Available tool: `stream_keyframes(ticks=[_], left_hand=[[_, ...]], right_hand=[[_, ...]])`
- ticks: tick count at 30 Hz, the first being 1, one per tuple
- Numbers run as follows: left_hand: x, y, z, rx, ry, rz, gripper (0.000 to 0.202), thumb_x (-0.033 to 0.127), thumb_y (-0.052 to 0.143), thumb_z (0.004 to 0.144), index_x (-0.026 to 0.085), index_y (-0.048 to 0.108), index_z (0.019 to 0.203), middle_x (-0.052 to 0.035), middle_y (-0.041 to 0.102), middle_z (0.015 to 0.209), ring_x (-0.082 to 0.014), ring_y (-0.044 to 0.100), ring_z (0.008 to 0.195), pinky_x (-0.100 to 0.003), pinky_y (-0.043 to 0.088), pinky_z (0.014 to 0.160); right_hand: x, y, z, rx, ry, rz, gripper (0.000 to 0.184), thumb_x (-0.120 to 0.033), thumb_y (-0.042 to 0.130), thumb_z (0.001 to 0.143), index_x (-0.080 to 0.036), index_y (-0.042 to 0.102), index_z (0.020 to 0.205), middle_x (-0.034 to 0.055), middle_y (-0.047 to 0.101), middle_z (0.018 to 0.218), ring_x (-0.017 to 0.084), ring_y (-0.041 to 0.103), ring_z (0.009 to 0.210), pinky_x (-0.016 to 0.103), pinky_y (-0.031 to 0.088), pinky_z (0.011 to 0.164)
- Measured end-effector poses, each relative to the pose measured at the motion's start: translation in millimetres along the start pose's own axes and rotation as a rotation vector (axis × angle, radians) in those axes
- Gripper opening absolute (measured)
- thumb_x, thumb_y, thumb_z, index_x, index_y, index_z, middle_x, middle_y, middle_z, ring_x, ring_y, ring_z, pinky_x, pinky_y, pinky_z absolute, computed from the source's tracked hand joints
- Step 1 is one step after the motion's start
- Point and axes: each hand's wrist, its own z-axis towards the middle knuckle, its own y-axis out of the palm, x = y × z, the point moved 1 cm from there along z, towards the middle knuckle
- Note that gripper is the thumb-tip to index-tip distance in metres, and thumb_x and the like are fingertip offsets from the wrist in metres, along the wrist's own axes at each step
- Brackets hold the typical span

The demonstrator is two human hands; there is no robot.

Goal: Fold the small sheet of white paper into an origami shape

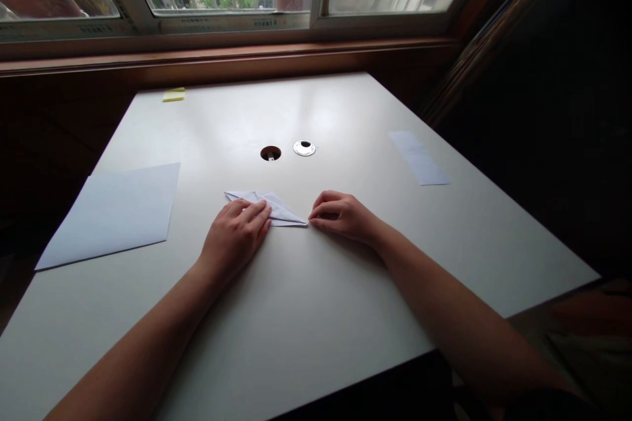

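A small folded white paper (276, 205), pointed at its right end, lies flat in the middle of the white table (316, 289). My left hand (237, 233) rests flat on its left part, fingers stretched out and pressing it down. My right hand (340, 214) sits at the paper's right tip with the fingers curled, fingertips pinching or pressing that point against the table.
A flat sheet of white paper (116, 214) lies at the left. A narrow paper strip (419, 156) lies at the right. A cable hole (270, 153) and its round cap (304, 148) sit behind the fold. Yellow sticky notes (174, 95) are at the far left corner, below a window.
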Motion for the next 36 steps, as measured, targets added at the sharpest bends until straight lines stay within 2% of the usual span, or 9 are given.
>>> stream_keyframes(ticks=[4, 12, 16, 20, 24, 29, 33, 36], left_hand=[[-1, 0.8, -1, 0.021, 0.016, 0.019, 0.025, 0.026, 0.055, 0.095, 0.021, 0.068, 0.116, -0.0071, 0.071, 0.113, -0.0274, 0.06, 0.1, -0.046, 0.049, 0.091], [2, -5.5, 2, 0.023, 0.106, 0.054, 0.02, 0.024, 0.056, 0.094, 0.02, 0.07, 0.108, -0.0058, 0.071, 0.093, -0.0244, 0.06, 0.092, -0.044, 0.049, 0.089], [3, -7.2, 3, 0.038, 0.138, 0.055, 0.019, 0.022, 0.056, 0.094, 0.02, 0.07, 0.106, -0.0048, 0.07, 0.09, -0.0225, 0.059, 0.09, -0.044, 0.048, 0.094], [4, -6.1, 3, 0.059, 0.163, 0.053, 0.017, 0.022, 0.057, 0.093, 0.02, 0.07, 0.104, -0.0041, 0.069, 0.088, -0.0212, 0.059, 0.087, -0.044, 0.048, 0.095], [5, -4.1, 3, 0.074, 0.185, 0.056, 0.017, 0.022, 0.056, 0.094, 0.02, 0.07, 0.104, -0.0046, 0.068, 0.086, -0.0213, 0.06, 0.086, -0.04, 0.05, 0.085], [7, -3.5, 2, 0.055, 0.183, 0.079, 0.017, 0.022, 0.056, 0.094, 0.021, 0.069, 0.104, -0.0038, 0.066, 0.083, -0.0194, 0.058, 0.078, -0.034, 0.047, 0.065], [7, -3.2, 1, 0.059, 0.217, 0.066, 0.016, 0.02, 0.056, 0.094, 0.021, 0.068, 0.105, -0.0029, 0.066, 0.081, -0.0186, 0.057, 0.076, -0.032, 0.045, 0.061], [4, -1.2, 0, 0.033, 0.261, 0.032, 0.022, 0.016, 0.054, 0.094, 0.019, 0.065, 0.113, -0.0043, 0.068, 0.088, -0.0189, 0.059, 0.08, -0.031, 0.048, 0.063]], right_hand=[[-2, 2, 1, -0.011, -0.023, -0.049, 0.009, -0.025, 0.068, 0.087, -0.022, 0.076, 0.089, 0.006, 0.066, 0.091, 0.017, 0.062, 0.082, 0.03, 0.052, 0.074], [0, 5, 3, 0.047, -0.054, -0.187, 0.006, -0.023, 0.069, 0.086, -0.022, 0.074, 0.087, 0.0068, 0.065, 0.091, 0.019, 0.058, 0.085, 0.033, 0.05, 0.075], [-2, 7, 4, 0.062, -0.096, -0.265, 0.008, -0.025, 0.066, 0.089, -0.022, 0.074, 0.088, 0.0074, 0.066, 0.091, 0.019, 0.056, 0.084, 0.033, 0.05, 0.075], [-7, 14, 7, 0.066, -0.19, -0.345, 0.013, -0.026, 0.063, 0.092, -0.022, 0.073, 0.099, 0.0082, 0.068, 0.095, 0.02, 0.055, 0.085, 0.035, 0.051, 0.076], [-12, 23, 12, 0.023, -0.28, -0.407, 0.018, -0.026, 0.06, 0.093, -0.024, 0.072, 0.107, 0.0074, 0.07, 0.102, 0.021, 0.056, 0.09, 0.035, 0.052, 0.079], [-16, 32, 14, 0.011, -0.299, -0.469, 0.02, -0.026, 0.057, 0.095, -0.024, 0.072, 0.108, 0.0065, 0.07, 0.103, 0.02, 0.058, 0.09, 0.033, 0.053, 0.078], [-16, 33, 14, 0.025, -0.302, -0.506, 0.018, -0.025, 0.057, 0.096, -0.025, 0.072, 0.105, 0.0049, 0.071, 0.102, 0.018, 0.058, 0.088, 0.031, 0.052, 0.076], [-15, 33, 13, 0.018, -0.313, -0.546, 0.017, -0.026, 0.057, 0.096, -0.024, 0.071, 0.104, 0.0045, 0.071, 0.102, 0.018, 0.057, 0.087, 0.031, 0.051, 0.076]])
